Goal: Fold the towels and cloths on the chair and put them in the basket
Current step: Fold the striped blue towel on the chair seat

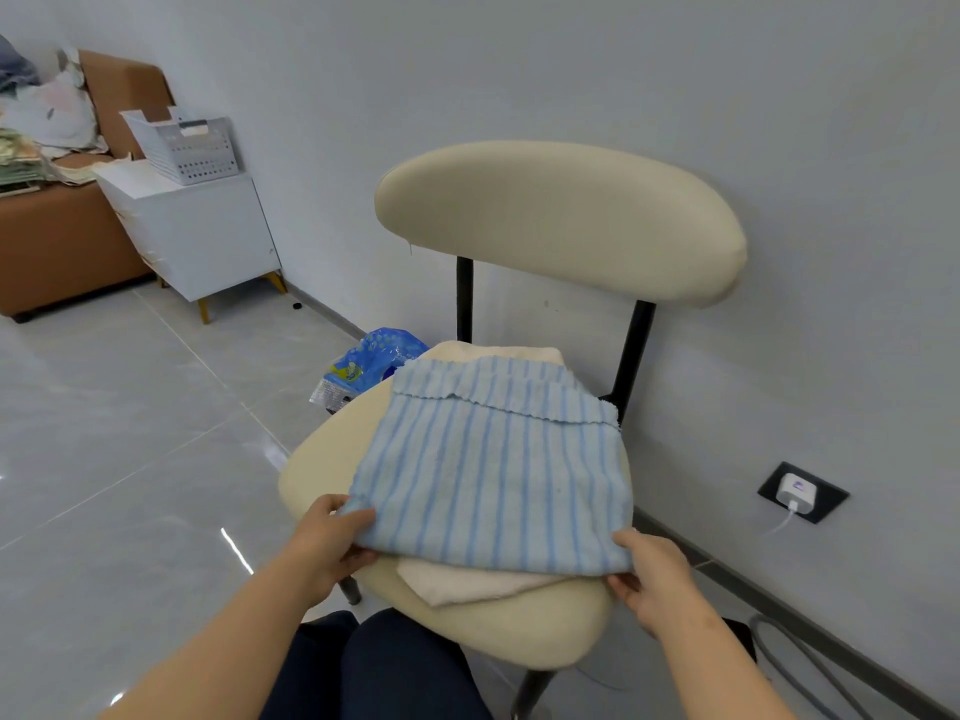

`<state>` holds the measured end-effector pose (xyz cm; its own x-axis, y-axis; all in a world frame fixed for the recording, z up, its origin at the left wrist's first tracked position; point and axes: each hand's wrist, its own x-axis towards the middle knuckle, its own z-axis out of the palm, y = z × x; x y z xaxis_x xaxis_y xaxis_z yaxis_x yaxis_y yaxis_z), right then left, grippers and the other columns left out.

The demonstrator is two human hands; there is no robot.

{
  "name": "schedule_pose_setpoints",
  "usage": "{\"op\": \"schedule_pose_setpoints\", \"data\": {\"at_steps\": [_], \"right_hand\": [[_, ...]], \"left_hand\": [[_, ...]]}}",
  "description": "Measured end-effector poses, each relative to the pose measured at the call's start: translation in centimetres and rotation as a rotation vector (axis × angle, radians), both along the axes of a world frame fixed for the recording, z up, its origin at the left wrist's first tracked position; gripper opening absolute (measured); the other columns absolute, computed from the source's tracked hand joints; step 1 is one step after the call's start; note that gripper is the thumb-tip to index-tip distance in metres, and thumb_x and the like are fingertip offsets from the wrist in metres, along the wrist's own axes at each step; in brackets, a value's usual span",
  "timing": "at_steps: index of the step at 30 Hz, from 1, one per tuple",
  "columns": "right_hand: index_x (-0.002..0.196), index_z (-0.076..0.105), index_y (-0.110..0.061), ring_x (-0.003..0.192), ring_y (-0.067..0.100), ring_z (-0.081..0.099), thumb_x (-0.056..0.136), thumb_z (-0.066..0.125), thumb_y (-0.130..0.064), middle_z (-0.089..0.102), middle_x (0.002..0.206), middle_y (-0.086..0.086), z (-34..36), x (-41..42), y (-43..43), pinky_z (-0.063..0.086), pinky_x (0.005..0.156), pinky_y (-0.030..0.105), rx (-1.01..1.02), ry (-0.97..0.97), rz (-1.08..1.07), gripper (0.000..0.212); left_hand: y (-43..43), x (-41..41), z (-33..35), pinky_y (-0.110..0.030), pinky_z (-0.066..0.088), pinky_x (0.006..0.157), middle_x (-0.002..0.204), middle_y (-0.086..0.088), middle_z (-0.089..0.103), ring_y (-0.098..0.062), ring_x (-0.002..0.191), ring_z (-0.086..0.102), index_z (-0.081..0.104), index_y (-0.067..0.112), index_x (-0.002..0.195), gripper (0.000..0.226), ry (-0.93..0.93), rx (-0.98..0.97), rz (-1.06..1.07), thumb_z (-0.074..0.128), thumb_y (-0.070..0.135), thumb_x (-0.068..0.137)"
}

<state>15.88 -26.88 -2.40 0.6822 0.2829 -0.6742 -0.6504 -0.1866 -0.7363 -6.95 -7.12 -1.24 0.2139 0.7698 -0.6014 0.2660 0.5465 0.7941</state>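
Observation:
A blue-and-white striped towel [493, 459] lies spread on the seat of a cream chair [561, 220], its far edge folded over. Under it lies a beige cloth [467, 584], showing at the near edge and at the back. My left hand [332, 537] pinches the towel's near left corner. My right hand [654, 574] pinches its near right corner. A white perforated basket [187, 148] stands far off at the upper left on a white cabinet.
The white cabinet [208, 236] stands against the wall beside a brown sofa [62, 236] piled with cloths. A blue plastic package [369, 361] lies on the tiled floor behind the chair. A wall socket with a charger [800, 493] is at the right.

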Motion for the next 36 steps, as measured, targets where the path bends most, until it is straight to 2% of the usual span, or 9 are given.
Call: {"op": "schedule_pose_setpoints", "data": {"at_steps": [3, 12, 16, 21, 25, 27, 29, 32, 36], "right_hand": [[0.116, 0.051, 0.0, 0.073, 0.022, 0.051, 0.087, 0.048, 0.006, 0.055, 0.103, 0.017, -0.2, 0.3, 0.1, 0.044, 0.059, 0.03, 0.035, -0.026, -0.039, 0.03], [0.108, 0.054, -0.015, 0.078, 0.025, 0.05, 0.077, 0.038, 0.001, 0.053, 0.103, 0.011, 2.6, -0.5, -0.4, 0.041, 0.056, 0.029, 0.134, -0.081, 0.003, 0.039], [0.099, 0.053, -0.021, 0.062, 0.019, 0.045, 0.077, 0.035, 0.001, 0.051, 0.083, 0.005, 4.3, -1.3, -1.4, 0.038, 0.052, 0.024, 0.137, -0.063, 0.134, 0.036], [0.083, 0.05, -0.016, 0.063, 0.022, 0.045, 0.08, 0.044, -0.002, 0.048, 0.077, 0.009, 3.3, -4.4, -2.9, 0.041, 0.058, 0.026, -0.138, -0.011, 0.348, 0.015], [0.081, 0.051, -0.009, 0.061, 0.019, 0.042, 0.082, 0.055, -0.003, 0.047, 0.074, 0.008, 1.8, -3.9, -2.3, 0.032, 0.054, 0.026, -0.225, -0.352, 0.284, 0.007], [0.086, 0.055, -0.011, 0.071, 0.021, 0.049, 0.08, 0.059, -0.006, 0.053, 0.082, 0.006, 1.5, -2.9, -0.8, 0.035, 0.063, 0.029, -0.296, -0.54, 0.254, 0.009], [0.08, 0.057, -0.012, 0.07, 0.021, 0.051, 0.082, 0.058, -0.006, 0.055, 0.081, 0.007, 1.7, -2.3, 1.7, 0.04, 0.063, 0.028, -0.237, -0.526, 0.221, 0.007], [0.073, 0.051, -0.008, 0.06, 0.018, 0.05, 0.089, 0.05, -0.004, 0.051, 0.072, 0.009, 2.3, -1.8, 6.0, 0.046, 0.049, 0.021, 0.075, -0.116, 0.056, 0.017], [0.088, 0.047, 0.0, 0.073, 0.022, 0.052, 0.093, 0.048, -0.011, 0.048, 0.087, 0.014, 1.8, -0.6, 9.8, 0.053, 0.069, 0.028, 0.349, 0.303, -0.179, 0.012]], "left_hand": [[0.6, 0.3, 0.2, -0.031, 0.048, 0.055, 0.089, -0.011, 0.049, -0.021, 0.073, 0.05, 0.046, 0.009, 0.084, 0.013, 0.03, 0.036, 0.048, 0.052, 0.001, 0.091], [1.2, -1.2, 2.7, -0.029, 0.045, 0.059, 0.083, -0.01, 0.045, -0.02, 0.07, 0.047, 0.047, 0.01, 0.084, 0.013, -0.074, 0.124, 0.202, 0.046, -0.002, 0.089], [1.2, -2.7, 4.1, -0.029, 0.042, 0.056, 0.076, -0.01, 0.041, -0.02, 0.064, 0.042, 0.043, 0.01, 0.075, 0.019, -0.06, 0.195, 0.25, 0.042, -0.006, 0.085], [1.0, -5.2, 1.5, -0.031, 0.035, 0.059, 0.084, -0.016, 0.045, -0.027, 0.071, 0.04, 0.046, -0.001, 0.091, 0.009, 0.351, 0.267, 0.027, 0.049, -0.003, 0.082], [0.0, -4.3, 0.5, -0.04, 0.037, 0.087, 0.126, -0.017, 0.043, -0.036, 0.113, 0.042, 0.044, 0.014, 0.122, 0.041, 0.88, 0.463, -0.254, 0.057, 0.022, 0.084], [0.3, -2.7, 0.6, -0.036, 0.041, 0.083, 0.123, -0.015, 0.045, -0.031, 0.105, 0.048, 0.048, 0.014, 0.121, 0.037, 0.773, 0.579, -0.245, 0.056, 0.02, 0.085], [1.0, -0.5, 0.8, -0.028, 0.042, 0.063, 0.104, -0.012, 0.052, -0.02, 0.077, 0.053, 0.055, 0.006, 0.108, 0.021, 0.432, 0.48, -0.202, 0.053, 0.01, 0.088], [2.1, 3.1, 1.7, -0.024, 0.043, 0.051, 0.085, -0.011, 0.052, -0.015, 0.056, 0.058, 0.051, 0.006, 0.083, 0.008, 0.035, 0.037, -0.027, 0.05, 0.005, 0.091], [4.2, 7.2, 1.8, -0.031, 0.049, 0.073, 0.091, -0.009, 0.052, -0.021, 0.079, 0.061, 0.048, 0.003, 0.103, 0.01, -0.191, -0.212, 0.084, 0.047, 0.01, 0.096]]}}
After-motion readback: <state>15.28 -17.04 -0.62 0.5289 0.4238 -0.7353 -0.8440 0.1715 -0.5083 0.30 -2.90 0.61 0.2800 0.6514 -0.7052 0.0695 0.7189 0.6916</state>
